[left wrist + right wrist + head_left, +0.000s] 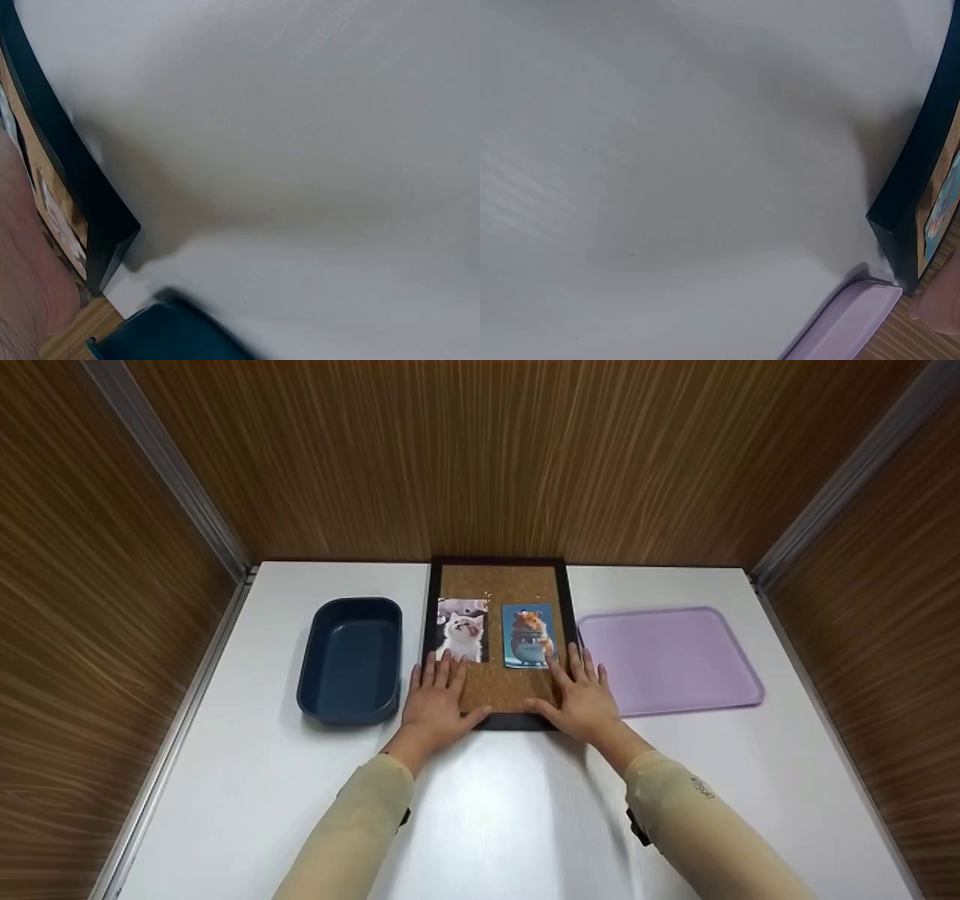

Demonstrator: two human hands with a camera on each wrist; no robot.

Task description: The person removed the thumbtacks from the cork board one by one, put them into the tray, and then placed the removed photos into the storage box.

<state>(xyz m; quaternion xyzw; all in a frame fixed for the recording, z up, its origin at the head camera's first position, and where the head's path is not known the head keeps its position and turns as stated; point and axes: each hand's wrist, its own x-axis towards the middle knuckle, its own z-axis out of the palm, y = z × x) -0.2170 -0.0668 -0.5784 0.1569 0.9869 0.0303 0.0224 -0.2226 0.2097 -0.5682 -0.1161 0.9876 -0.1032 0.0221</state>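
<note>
A cork board (499, 690) with a dark frame lies on the white table in the head view. On its left half is a kitten picture (463, 634); on its right half, a picture of a hamster (529, 634) on blue. My left hand (435, 706) rests on the board's lower left corner, fingers straight, fingertips at the kitten picture's lower edge. Across from it, my right hand (583, 703) lies with spread fingers on the lower right corner, one fingertip at the hamster picture. Both wrist views show the board's dark frame (75, 165) from the side, with only a little of each hand.
Left of the board stands a dark blue tray (349, 667) with raised walls. A flat lilac tray (671, 660) lies close against the board's right side. Wood-grain panels (495, 457) enclose the white table (487, 810) at the back and both sides.
</note>
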